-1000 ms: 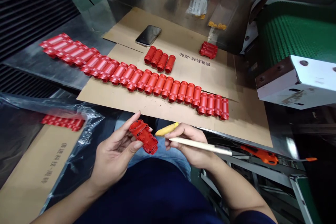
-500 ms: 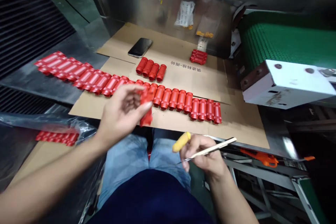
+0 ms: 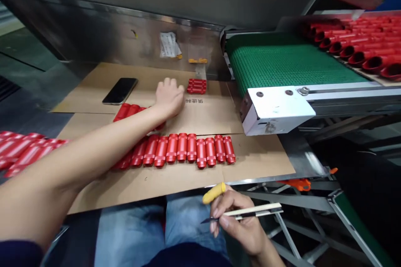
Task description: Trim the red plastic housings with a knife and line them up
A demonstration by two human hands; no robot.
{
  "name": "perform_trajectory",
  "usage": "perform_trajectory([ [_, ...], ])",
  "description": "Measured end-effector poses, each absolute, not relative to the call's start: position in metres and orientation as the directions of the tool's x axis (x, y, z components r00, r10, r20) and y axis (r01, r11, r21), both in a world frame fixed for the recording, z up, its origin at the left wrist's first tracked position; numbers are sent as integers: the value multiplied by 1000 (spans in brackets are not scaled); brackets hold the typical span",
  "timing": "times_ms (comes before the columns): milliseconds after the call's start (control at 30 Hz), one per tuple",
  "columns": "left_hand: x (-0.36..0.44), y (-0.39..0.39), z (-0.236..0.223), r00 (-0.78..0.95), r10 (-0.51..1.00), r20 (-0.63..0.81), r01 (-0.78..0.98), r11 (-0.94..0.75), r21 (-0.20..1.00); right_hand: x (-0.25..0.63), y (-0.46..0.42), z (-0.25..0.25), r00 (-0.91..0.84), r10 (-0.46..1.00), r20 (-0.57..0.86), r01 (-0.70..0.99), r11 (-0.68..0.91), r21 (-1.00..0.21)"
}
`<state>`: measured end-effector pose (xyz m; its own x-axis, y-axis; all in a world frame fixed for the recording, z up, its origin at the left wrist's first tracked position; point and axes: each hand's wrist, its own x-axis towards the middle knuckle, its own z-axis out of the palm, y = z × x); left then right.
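left hand [image 3: 169,99]: palm down just past the row, grip hidden, holding unclear.
right hand [image 3: 238,227]: grip closed on craft knife [image 3: 253,210].
red moulded parts [image 3: 181,148]: row on cardboard sheet [image 3: 263,162], long axes toward person, left hand nearer.

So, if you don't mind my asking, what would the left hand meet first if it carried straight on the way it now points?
Most likely the small block of red moulded parts on the cardboard ahead of the left hand, though depth is hard to judge from this view.
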<state>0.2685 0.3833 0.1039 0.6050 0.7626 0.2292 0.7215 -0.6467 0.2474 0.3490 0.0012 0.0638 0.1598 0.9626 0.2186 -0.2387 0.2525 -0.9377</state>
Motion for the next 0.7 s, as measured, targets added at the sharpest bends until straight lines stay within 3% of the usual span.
perform_trajectory([
  [133, 333, 398, 113, 686, 686, 241, 629, -726, 278, 344, 4, 71, 196, 946, 258, -163, 291, -943],
  [267, 349, 404, 129, 723, 666, 184, 596, -736, 321, 347, -3, 71, 218, 969, 116, -199, 161, -967],
  [400, 281, 368, 145, 759, 648, 61, 573, -709, 410, 361, 1, 71, 352, 936, 25, -117, 70, -991],
  [500, 193, 294, 147, 816, 578, -27, 485, -658, 575, 362, 18, 80, 502, 865, 12, -129, 89, -988],
  [567, 139, 232, 141, 798, 601, -33, 316, -373, 872, 352, 29, 87, 477, 878, 36, -111, 100, -989],
  [633, 100, 173, 129, 704, 701, -116, 236, -76, 969, 336, 35, 90, 317, 948, -2, -140, 44, -989],
  [700, 77, 128, 115, 571, 797, -199, 151, 136, 979, 315, 34, 88, 140, 987, -82, -207, -51, -977],
])
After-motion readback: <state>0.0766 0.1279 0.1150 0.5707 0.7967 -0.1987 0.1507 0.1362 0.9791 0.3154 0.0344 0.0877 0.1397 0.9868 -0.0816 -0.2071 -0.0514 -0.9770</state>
